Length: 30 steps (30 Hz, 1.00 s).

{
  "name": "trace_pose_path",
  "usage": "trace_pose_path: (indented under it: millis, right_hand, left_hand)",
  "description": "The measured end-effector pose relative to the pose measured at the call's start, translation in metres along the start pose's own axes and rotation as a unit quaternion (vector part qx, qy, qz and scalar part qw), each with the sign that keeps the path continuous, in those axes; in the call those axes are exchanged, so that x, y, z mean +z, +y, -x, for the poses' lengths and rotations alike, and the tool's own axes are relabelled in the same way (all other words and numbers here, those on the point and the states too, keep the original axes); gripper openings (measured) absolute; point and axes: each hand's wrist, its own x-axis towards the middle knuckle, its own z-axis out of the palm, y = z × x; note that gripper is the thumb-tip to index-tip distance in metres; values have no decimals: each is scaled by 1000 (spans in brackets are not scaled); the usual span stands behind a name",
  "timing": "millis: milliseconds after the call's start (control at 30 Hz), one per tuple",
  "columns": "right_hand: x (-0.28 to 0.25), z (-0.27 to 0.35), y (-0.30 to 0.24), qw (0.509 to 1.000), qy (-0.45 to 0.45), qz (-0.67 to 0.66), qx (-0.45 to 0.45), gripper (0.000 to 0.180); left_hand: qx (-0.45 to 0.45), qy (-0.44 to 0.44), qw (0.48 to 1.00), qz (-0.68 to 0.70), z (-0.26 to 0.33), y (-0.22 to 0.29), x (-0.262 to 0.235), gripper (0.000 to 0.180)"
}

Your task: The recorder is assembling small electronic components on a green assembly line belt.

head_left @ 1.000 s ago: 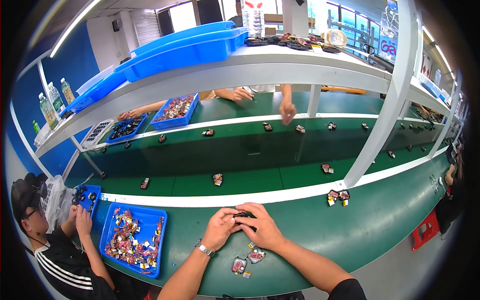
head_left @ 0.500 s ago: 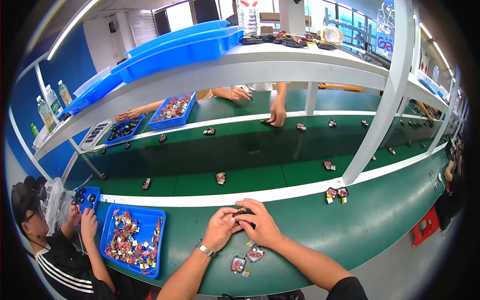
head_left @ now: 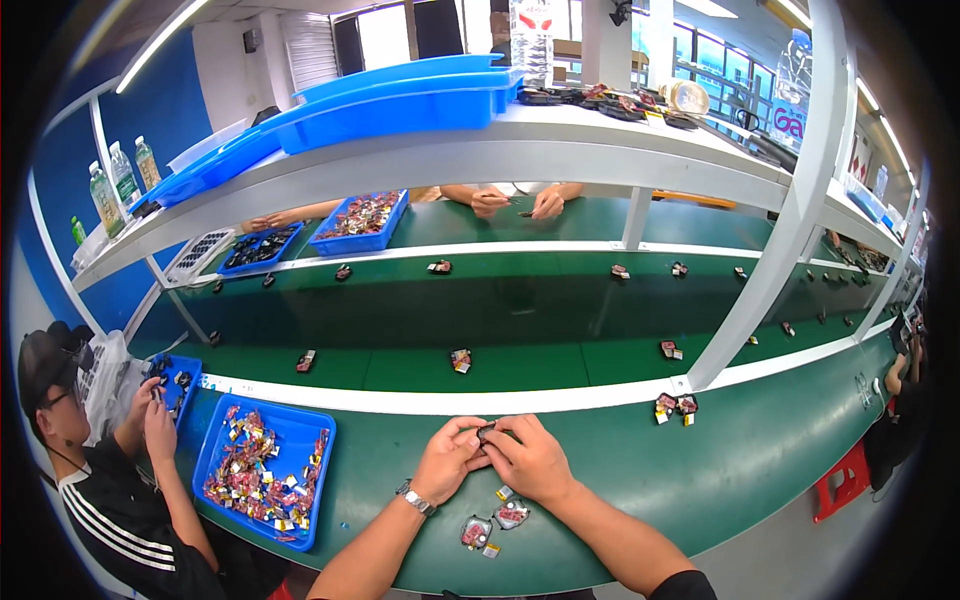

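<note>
We keep both hands, left hand and right hand, pinching the small dark part at the table's near edge, barely shifted, so assembly continues.

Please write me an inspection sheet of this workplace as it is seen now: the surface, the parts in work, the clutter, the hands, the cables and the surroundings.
Surface: green bench with a white strip along its far edge; a green conveyor belt lies beyond it.
Job's things: small dark part pinched between both hands; a few small red and dark parts lie loose just below the hands.
Clutter: blue tray of mixed small pieces at the left; single parts spaced along the belt.
Hands: left hand and right hand both close on the part; a watch is on the left wrist.
Cables: nothing seen.
Surroundings: co-worker's hands at the left, another person's hands across the line, blue bins on the white shelf.
</note>
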Motion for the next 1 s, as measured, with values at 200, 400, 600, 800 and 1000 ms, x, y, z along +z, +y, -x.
trace_pose_path:
  millis: [200,400,600,800,1000]
  right_hand:
    - [6,6,0,999,-23,30,20,23]
    - [5,2,1,999,3,41,9,23]
    - [9,6,3,999,6,50,0,23]
    - [3,-1,-3,993,12,108,-40,23]
    - [17,-7,5,999,-25,24,22,24]
  left_hand:
    - [-10,8,1000,-6,0,-4,-2,27]
    - [-5,9,1000,-15,-3,1,2,25]
    - [0,5,1000,-14,-1,-2,1,24]
    - [7,23,1000,-13,-3,-4,4,25]
    - [23,29,999,2,-4,-2,-3,34]
